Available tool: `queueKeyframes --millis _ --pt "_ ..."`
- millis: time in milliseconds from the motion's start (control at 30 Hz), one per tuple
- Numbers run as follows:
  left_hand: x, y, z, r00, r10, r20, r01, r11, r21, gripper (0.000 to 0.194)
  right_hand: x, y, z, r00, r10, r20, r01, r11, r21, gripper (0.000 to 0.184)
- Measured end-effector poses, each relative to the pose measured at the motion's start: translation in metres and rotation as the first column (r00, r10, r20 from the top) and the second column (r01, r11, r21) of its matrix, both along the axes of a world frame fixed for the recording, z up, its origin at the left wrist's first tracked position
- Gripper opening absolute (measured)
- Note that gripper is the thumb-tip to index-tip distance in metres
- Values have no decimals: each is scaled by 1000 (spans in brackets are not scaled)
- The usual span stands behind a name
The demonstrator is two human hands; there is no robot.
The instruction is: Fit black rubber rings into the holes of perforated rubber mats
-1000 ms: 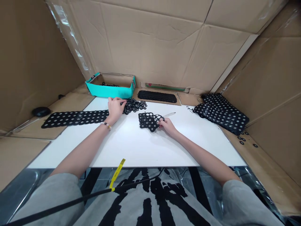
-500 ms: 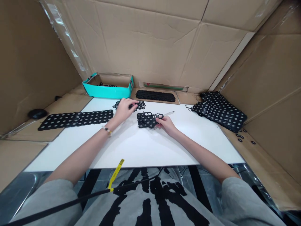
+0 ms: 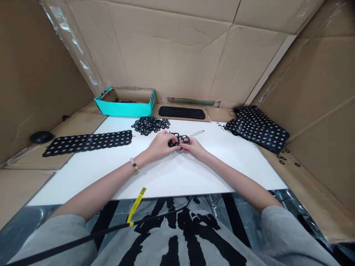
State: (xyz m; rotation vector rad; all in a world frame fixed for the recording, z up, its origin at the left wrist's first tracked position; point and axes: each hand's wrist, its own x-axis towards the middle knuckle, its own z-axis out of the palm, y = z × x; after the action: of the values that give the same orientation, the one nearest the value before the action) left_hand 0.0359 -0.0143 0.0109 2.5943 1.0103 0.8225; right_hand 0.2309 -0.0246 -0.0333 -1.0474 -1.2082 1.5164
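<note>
Print on yellow tag (image 3: 136, 205) of black cable (image 3: 108, 231) too small to read. Open turquoise box (image 3: 126, 109) contains black rings (image 3: 124, 101); pile of loose rings (image 3: 148, 126) on desk (image 3: 172, 179) just in front of it. Nearer the person than the box and to its right, small black ring-mesh piece (image 3: 172, 143) between both hands: left hand (image 3: 159, 146) grasping its left part, right hand (image 3: 195, 148) pinching its right edge.

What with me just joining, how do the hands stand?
Left hand, right hand both gripping black ring patch. Patch partly hidden. Pen-like stick close beyond, no obstruction visible.
</note>
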Motion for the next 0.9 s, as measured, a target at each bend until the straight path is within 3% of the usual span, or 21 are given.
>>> queueKeyframes --millis 300,500,600,667,767,833,900 --pt "5 -4 -4 997 -3 73 3 1000 -5 18 -1 -1 3 989 46 139 -61 992 109 27" --pt "4 9 -10 986 50 160 -10 970 -241 21 -1 0 -1 989 75 129 -89 990 106 35" --pt "3 21 -15 961 102 257 6 921 -389 25 -1 0 -2 985 102 140 -117 988 102 36" --pt "-4 35 -16 910 203 361 -15 887 -461 33 -1 0 -1 984 110 143 -126 986 111 34" --pt "-30 62 -14 755 426 498 -210 877 -432 38 -1 -2 0 983 116 143 -131 987 97 27" --pt "-53 79 -11 679 521 517 -413 854 -317 34 -1 -4 2 987 107 122 -114 992 51 21" --pt "-75 91 -10 715 550 432 -543 826 -154 30 -2 -6 6 994 78 81 -77 997 -9 16"
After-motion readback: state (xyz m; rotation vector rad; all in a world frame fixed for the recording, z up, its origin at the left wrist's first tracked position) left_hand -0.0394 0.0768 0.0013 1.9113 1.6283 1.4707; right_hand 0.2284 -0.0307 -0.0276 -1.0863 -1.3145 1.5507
